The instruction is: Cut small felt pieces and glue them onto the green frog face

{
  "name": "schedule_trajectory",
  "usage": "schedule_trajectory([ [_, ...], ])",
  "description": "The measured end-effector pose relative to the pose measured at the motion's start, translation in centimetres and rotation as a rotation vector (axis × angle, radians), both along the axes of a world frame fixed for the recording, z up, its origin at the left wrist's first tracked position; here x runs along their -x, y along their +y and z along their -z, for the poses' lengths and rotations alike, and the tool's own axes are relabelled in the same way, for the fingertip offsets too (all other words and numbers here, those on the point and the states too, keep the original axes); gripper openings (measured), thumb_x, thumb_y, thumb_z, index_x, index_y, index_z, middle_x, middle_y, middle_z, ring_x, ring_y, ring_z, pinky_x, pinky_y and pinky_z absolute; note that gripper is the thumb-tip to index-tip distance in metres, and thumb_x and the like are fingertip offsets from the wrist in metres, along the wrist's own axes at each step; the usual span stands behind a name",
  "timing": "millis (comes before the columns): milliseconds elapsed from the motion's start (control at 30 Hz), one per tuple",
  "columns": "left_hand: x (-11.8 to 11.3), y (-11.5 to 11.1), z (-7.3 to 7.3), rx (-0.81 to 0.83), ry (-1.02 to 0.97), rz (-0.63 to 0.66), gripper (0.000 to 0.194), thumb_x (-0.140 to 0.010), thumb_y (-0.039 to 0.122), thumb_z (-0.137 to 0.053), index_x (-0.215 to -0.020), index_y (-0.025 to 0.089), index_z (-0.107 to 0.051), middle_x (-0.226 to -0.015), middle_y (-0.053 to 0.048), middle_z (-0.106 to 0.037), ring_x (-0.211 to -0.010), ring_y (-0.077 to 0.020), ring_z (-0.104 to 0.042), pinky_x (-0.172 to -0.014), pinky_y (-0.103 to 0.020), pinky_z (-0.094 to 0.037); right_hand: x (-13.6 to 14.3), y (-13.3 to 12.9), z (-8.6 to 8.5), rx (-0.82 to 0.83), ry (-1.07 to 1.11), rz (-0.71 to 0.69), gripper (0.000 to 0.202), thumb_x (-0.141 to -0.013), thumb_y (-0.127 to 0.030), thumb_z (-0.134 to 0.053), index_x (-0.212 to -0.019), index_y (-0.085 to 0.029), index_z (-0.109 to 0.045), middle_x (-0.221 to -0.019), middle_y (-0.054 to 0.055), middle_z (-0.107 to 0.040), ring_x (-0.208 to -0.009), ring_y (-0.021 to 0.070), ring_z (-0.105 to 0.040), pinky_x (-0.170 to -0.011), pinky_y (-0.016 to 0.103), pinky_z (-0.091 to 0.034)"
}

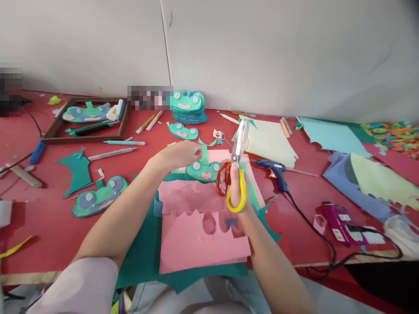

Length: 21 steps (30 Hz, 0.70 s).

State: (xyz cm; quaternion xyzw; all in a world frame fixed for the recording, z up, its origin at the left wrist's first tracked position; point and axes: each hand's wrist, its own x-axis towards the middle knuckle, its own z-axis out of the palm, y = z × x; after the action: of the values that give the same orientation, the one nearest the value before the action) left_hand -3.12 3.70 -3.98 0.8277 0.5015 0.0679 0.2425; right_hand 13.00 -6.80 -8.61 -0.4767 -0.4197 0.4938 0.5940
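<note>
Nearest: dark green sheet [140,257] hangs over the front edge of the red bench [307,192], pink paper [183,253] on top of it, jagged cut edge plus cut-out holes. Purple power strip [342,222] is off to the right near the front edge, plug in. Frog face with blue eye patches [100,198] lies left of the left forearm. Right hand [235,187] is closed on the scissors [240,146], digits in the red and yellow handle loops, blades up and away toward the wall. Just past the pink paper, between the two hands: frog face with the pink heart [204,170], flat, pale eyes, tab at top. Left hand [181,155] is curled beside that tab, back of hand up; fingertips hidden, can't tell if it grips anything. Blue glue gun [276,172] lies right of the scissors, black cable running toward the front. Farther: cream sheet [270,139] behind the glue gun, small frog face [183,131] beyond the left hand, brown frame [85,140] at left around another frog and markers. Farthest: stack of frog faces [189,113] near the pale wall [262,52].
</note>
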Motion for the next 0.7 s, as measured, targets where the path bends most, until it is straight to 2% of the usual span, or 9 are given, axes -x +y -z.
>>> schedule_trajectory([
  [133,-0.2,0.2,0.4,-0.01,0.133,0.078,0.013,-0.079,0.03,-0.056,-0.076,0.018,-0.061,-0.074,-0.003,-0.063,-0.066,-0.0169,-0.057,-0.055,-0.025,-0.034,-0.2,0.0,0.1,-0.011,-0.084,-0.004,0.034,-0.09,-0.054,-0.042,-0.089,-0.023,-0.055,-0.05,-0.007,-0.041,-0.036,0.0073,-0.035,-0.036,0.02,-0.03],
  [233,-0.4,0.2,1.1,0.025,0.159,0.111,0.013,-0.075,0.025,-0.061,-0.085,0.017,-0.061,-0.082,-0.003,-0.065,-0.064,-0.0144,-0.057,-0.053,-0.023,-0.033,-0.3,0.0,0.1,-0.012,-0.086,-0.028,0.032,-0.09,-0.054,-0.042,-0.089,-0.024,-0.054,-0.049,-0.008,-0.039,-0.035,0.0076,-0.034,-0.035,0.021,-0.03],
  [367,-0.8,-0.1,1.8,0.066,0.198,0.142,0.016,-0.074,0.015,-0.059,-0.089,0.013,-0.062,-0.096,-0.006,-0.064,-0.061,-0.011,-0.055,-0.051,-0.022,-0.034,-0.1,0.0,0.2,0.004,-0.045,-0.023,0.032,-0.089,-0.054,-0.044,-0.088,-0.024,-0.054,-0.051,-0.008,-0.039,-0.035,0.0071,-0.032,-0.034,0.02,-0.03],
  [633,-0.8,0.0,2.1,0.05,0.222,0.169,0.017,-0.076,0.019,-0.058,-0.092,0.014,-0.06,-0.095,-0.005,-0.064,-0.069,-0.0127,-0.057,-0.054,-0.021,-0.035,0.0,0.0,0.5,0.008,-0.025,-0.024,0.031,-0.088,-0.054,-0.047,-0.087,-0.024,-0.055,-0.054,-0.007,-0.04,-0.036,0.0064,-0.031,-0.033,0.02,-0.028],
  [700,-0.8,0.1,1.9,0.013,0.206,0.132,0.018,-0.077,0.024,-0.059,-0.093,0.015,-0.06,-0.091,-0.005,-0.064,-0.071,-0.0143,-0.058,-0.055,-0.022,-0.035,-0.1,0.0,0.6,0.009,-0.024,-0.022,0.031,-0.088,-0.054,-0.047,-0.089,-0.024,-0.055,-0.054,-0.007,-0.039,-0.035,0.0064,-0.032,-0.033,0.021,-0.028],
])
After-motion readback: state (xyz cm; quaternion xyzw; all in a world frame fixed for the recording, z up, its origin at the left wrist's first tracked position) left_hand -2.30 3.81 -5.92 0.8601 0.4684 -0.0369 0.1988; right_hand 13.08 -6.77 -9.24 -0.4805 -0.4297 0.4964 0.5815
